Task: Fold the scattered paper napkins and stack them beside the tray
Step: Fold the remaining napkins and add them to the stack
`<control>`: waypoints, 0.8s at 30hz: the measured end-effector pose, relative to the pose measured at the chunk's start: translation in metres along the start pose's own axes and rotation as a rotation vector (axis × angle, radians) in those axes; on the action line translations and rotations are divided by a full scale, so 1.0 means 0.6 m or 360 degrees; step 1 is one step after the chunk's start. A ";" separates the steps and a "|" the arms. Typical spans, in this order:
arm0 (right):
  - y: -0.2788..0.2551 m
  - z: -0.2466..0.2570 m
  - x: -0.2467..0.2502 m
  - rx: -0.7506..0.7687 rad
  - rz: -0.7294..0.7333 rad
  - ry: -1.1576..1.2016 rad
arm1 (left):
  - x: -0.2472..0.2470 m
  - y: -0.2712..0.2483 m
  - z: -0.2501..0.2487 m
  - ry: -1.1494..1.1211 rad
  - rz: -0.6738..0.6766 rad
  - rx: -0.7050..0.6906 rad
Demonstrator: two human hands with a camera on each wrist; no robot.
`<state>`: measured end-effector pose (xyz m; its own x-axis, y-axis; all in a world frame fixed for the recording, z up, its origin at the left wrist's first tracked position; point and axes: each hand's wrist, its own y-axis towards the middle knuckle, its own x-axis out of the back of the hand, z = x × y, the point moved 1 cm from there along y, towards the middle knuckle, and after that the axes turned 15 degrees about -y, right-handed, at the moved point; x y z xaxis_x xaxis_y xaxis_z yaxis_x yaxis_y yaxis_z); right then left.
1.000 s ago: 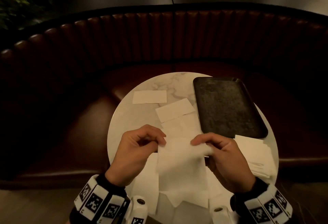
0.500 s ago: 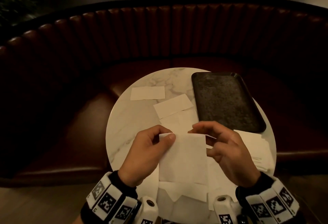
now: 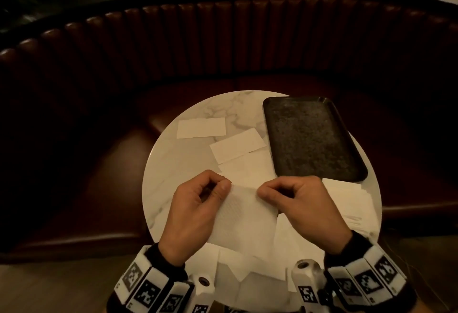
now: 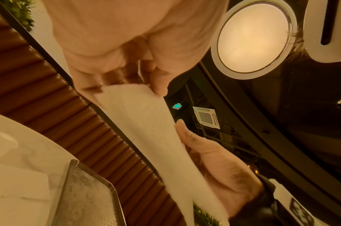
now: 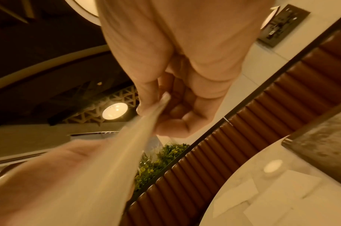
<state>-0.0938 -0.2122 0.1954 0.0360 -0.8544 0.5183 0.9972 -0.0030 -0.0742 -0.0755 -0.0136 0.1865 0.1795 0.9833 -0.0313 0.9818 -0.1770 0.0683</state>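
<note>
Both hands hold one white paper napkin (image 3: 245, 216) up above the near part of the round marble table (image 3: 178, 164). My left hand (image 3: 198, 203) pinches its top left corner between thumb and fingers, and the napkin (image 4: 144, 122) hangs from that pinch in the left wrist view. My right hand (image 3: 297, 203) pinches the top right corner, with the napkin (image 5: 115, 154) seen edge-on. The dark tray (image 3: 309, 136) lies at the table's right. A stack of folded napkins (image 3: 352, 203) sits just in front of the tray. More napkins (image 3: 200, 127) (image 3: 236, 145) lie flat on the table.
Unfolded napkins (image 3: 247, 275) lie under my hands near the table's front edge. A curved brown leather bench (image 3: 223, 40) wraps round the far side of the table. Green plants (image 5: 158, 162) stand behind the bench.
The napkin's upper edge has been brought down and both hands have drawn closer together, pinching its top corners. The view has tilted down a little.
</note>
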 end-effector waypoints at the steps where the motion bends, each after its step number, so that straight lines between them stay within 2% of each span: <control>1: -0.002 -0.005 0.006 -0.0036 -0.0028 0.0059 | -0.001 0.002 0.003 -0.0030 -0.0027 0.0007; 7: -0.015 -0.039 0.008 -0.0202 -0.0201 0.0306 | -0.030 0.014 0.021 -0.0108 -0.0052 0.0074; 9: -0.017 -0.056 -0.002 -0.0266 -0.0177 0.0451 | -0.043 0.018 0.031 -0.0093 -0.0040 0.0082; 12: -0.016 -0.083 -0.006 -0.0332 -0.0033 0.0477 | -0.065 0.022 0.054 -0.0078 0.0037 0.0175; 14: -0.009 -0.116 0.010 -0.0394 -0.0070 0.0444 | -0.080 0.026 0.076 -0.0081 0.0093 0.0280; 19: 0.039 -0.262 0.117 -0.0670 -0.0360 -0.0116 | -0.077 0.059 0.139 0.0067 0.0056 0.0484; 24: 0.087 -0.390 0.175 -0.0892 -0.0354 -0.0819 | -0.051 0.136 0.210 0.0388 0.0024 0.0660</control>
<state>-0.0533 -0.4240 0.0464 0.0015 -0.4556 0.8902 0.8081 -0.5238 -0.2694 0.0072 -0.0634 0.0673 0.2231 0.9530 0.2050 0.9299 -0.1450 -0.3382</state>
